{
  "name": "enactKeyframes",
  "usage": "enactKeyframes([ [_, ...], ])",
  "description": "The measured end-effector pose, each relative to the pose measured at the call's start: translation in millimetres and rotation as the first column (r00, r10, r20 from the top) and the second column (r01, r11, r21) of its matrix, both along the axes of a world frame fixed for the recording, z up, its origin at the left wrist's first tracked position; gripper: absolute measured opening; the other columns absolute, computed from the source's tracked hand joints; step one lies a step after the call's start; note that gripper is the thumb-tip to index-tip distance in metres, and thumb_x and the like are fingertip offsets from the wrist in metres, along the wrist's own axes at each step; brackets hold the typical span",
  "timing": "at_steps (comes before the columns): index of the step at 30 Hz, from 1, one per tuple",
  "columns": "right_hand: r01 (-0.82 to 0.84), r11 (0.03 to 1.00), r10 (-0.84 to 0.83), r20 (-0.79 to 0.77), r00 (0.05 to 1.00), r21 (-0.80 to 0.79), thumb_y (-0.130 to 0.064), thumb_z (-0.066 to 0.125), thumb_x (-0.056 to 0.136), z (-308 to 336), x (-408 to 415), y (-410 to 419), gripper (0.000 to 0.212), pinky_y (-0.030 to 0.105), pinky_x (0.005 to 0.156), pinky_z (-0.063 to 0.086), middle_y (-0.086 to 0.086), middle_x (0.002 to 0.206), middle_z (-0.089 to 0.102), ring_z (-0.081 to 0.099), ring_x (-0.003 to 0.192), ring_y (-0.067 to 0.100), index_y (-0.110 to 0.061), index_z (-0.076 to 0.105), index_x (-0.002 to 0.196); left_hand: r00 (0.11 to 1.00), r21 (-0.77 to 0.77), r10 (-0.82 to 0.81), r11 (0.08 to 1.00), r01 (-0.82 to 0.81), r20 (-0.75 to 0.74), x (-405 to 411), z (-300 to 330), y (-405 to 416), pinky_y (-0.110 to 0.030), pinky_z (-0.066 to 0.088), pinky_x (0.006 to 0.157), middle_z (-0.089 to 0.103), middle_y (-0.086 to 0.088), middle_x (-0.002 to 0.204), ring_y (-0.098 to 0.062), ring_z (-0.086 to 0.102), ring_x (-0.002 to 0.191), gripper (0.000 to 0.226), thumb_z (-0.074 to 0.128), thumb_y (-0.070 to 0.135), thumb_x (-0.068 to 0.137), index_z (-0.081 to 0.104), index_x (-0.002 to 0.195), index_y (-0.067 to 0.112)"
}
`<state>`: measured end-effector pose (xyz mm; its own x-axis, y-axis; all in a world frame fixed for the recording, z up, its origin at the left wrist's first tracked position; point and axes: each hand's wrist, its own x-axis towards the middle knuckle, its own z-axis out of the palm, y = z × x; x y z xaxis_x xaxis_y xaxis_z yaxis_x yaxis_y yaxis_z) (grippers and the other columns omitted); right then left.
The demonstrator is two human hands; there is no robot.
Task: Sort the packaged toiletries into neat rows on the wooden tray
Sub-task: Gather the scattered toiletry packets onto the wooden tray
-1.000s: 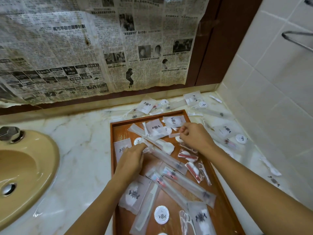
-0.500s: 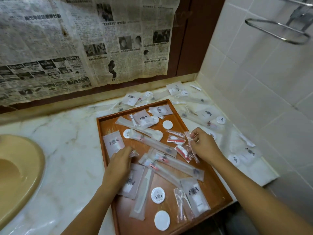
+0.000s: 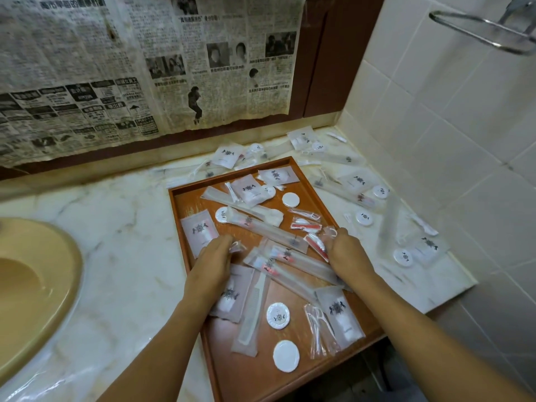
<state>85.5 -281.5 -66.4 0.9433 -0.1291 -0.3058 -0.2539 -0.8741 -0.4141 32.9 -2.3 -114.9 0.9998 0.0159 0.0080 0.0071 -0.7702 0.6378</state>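
Observation:
A wooden tray [image 3: 185, 210] lies on the marble counter with several packaged toiletries scattered across it: long toothbrush packets [image 3: 269, 230], a comb packet [image 3: 252, 311], round white soaps [image 3: 278, 315], flat sachets [image 3: 199, 232] and small red-and-white packets [image 3: 306, 226]. My left hand [image 3: 213, 261] rests on the tray's left middle, fingers pinching a small clear packet [image 3: 236, 246]. My right hand [image 3: 346, 252] is at the tray's right side, fingers closed on a small floss-pick packet [image 3: 330, 233]. Each hand hides what lies under its palm.
More packets and round soaps [image 3: 365, 218] lie loose on the counter [image 3: 116, 227] behind and right of the tray. A beige sink [image 3: 32, 285] sits at left. Newspaper [image 3: 116, 68] covers the wall behind. The tiled wall [image 3: 449, 140] with a metal rail [image 3: 478, 33] stands close on the right.
My right hand has drawn back from the tray's upper middle to its right side, now holding a small packet. My left hand slid slightly nearer. The camera view shifted right.

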Motion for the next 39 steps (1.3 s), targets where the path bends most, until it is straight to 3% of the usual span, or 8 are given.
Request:
enactKeyframes([
  [5,0.037,0.994,-0.038,-0.006,0.999,-0.106,-0.032,0.051,0.098,2.2,-1.8,6.3,0.035,0.039,0.085,0.052,0.017,0.115,0.063,0.064,0.100,0.032,-0.007,0.051,0.123,1.000,-0.001,-0.009,1.000,0.009,0.011,0.0,-0.4,1.5,-0.040,0.051,0.079,0.056,0.011,0.093,-0.010,0.053,0.087,0.021,0.025,0.032,0.098,0.045,0.091,0.033],
  [13,0.056,0.991,-0.055,0.012,0.998,-0.124,-0.021,0.053,0.098,4.3,-2.1,1.7,0.025,0.035,0.074,0.054,0.018,0.111,0.066,0.067,0.095,0.032,-0.005,0.057,0.116,1.000,0.005,0.005,1.000,-0.005,0.028,1.0,-3.3,0.6,-0.035,0.048,0.071,0.053,0.009,0.088,-0.009,0.050,0.081,0.018,0.039,0.024,0.103,0.041,0.088,0.034],
  [16,0.031,0.985,-0.028,0.022,0.999,-0.167,-0.024,0.060,0.095,3.0,-5.8,-1.1,0.024,0.029,0.065,0.050,0.014,0.107,0.068,0.068,0.089,0.028,-0.008,0.060,0.113,1.000,0.008,0.006,1.000,-0.006,0.019,2.2,-4.0,-0.3,-0.028,0.044,0.069,0.054,0.011,0.089,-0.008,0.051,0.081,0.016,0.044,0.027,0.102,0.040,0.088,0.035],
  [21,0.033,0.984,-0.025,0.044,0.999,-0.174,-0.029,0.063,0.092,2.3,-6.3,-4.0,0.025,0.027,0.062,0.048,0.012,0.101,0.070,0.068,0.084,0.026,-0.010,0.062,0.108,1.000,0.025,0.026,0.999,-0.027,0.005,2.5,-1.8,-2.2,-0.031,0.047,0.073,0.055,0.009,0.090,-0.009,0.052,0.082,0.015,0.048,0.028,0.100,0.041,0.088,0.033],
  [26,0.072,0.993,-0.067,0.058,0.996,-0.090,-0.031,0.058,0.095,-1.5,0.9,-10.2,0.020,0.031,0.064,0.057,0.011,0.092,0.070,0.067,0.073,0.022,-0.011,0.062,0.094,0.998,-0.001,0.049,0.999,-0.049,0.036,-2.3,4.1,-7.9,-0.030,0.050,0.078,0.056,0.014,0.090,-0.005,0.054,0.083,0.017,0.044,0.027,0.102,0.044,0.087,0.033],
  [30,0.074,0.997,-0.069,0.137,0.988,-0.035,-0.031,0.048,0.100,2.7,11.8,-16.6,0.022,0.026,0.055,0.039,0.008,0.087,0.067,0.054,0.066,0.016,-0.013,0.055,0.087,0.993,-0.019,0.008,1.000,-0.006,0.120,14.6,24.3,-25.1,-0.026,0.050,0.082,0.057,0.011,0.103,-0.008,0.054,0.091,0.008,0.042,0.026,0.101,0.050,0.100,0.030],
  [35,0.023,0.998,-0.033,0.175,0.984,0.060,-0.034,0.037,0.103,14.3,28.4,-19.6,0.029,0.028,0.064,0.040,0.001,0.088,0.053,0.054,0.077,0.018,-0.010,0.054,0.103,0.979,0.151,-0.108,0.985,0.082,0.172,60.6,51.8,-68.4,-0.030,0.045,0.079,0.048,0.002,0.108,-0.015,0.046,0.096,0.017,0.039,0.032,0.103,0.051,0.107,0.020],
  [39,0.035,0.961,-0.075,0.137,0.988,0.274,-0.030,0.030,0.106,15.5,35.2,-25.2,0.030,0.026,0.057,0.041,0.004,0.086,0.059,0.058,0.076,0.019,-0.007,0.049,0.101,0.969,0.289,-0.220,0.940,0.181,0.108,90.9,59.0,-100.3,-0.033,0.042,0.086,0.053,-0.002,0.118,-0.019,0.047,0.102,0.023,0.033,0.029,0.104,0.051,0.115,0.020],
])
